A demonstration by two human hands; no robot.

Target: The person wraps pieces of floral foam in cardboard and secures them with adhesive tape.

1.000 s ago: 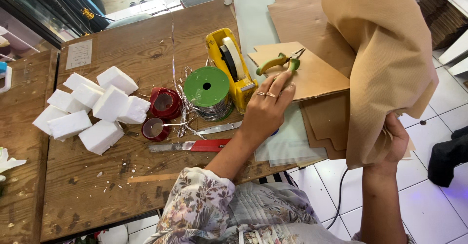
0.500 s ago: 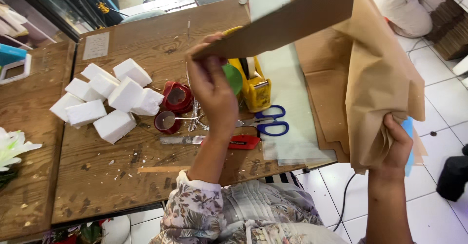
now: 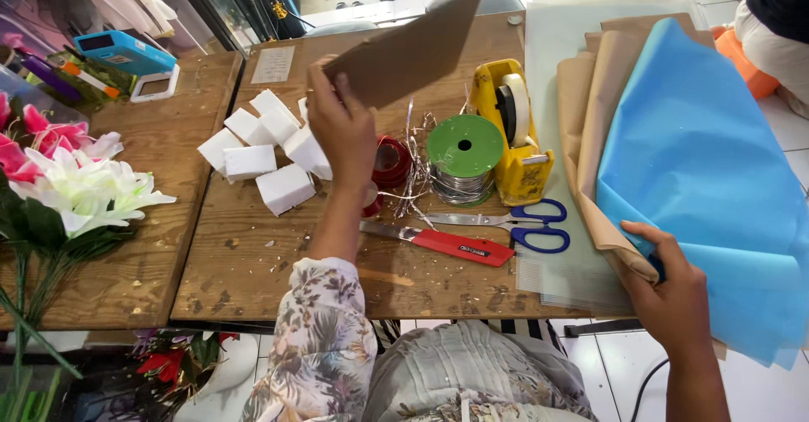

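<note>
My left hand (image 3: 341, 131) is closed on the lower corner of a brown cardboard sheet (image 3: 409, 47), pinched between thumb and fingers and lifted clear of the wooden table (image 3: 253, 270), so the board slants up and away from my grip to the right. My right hand (image 3: 670, 291) is closed on the near edge of a stack of wrapping paper, blue sheet (image 3: 699, 161) uppermost with tan kraft sheets (image 3: 590, 127) under it, their edge curling over the table's right end.

As I judge it, the paper is gathered but not yet laid out or cut, and the cardboard has no resting place yet.

Just under and left of my left hand sit white foam blocks (image 3: 270, 148). To its right are a red ribbon spool (image 3: 390, 162), a green-capped wire spool (image 3: 463, 157) and a yellow tape dispenser (image 3: 514, 127). Nearer me lie a red utility knife (image 3: 451, 243) and blue-handled scissors (image 3: 527, 224), both untouched. Artificial flowers (image 3: 72, 178) lie far left.
</note>
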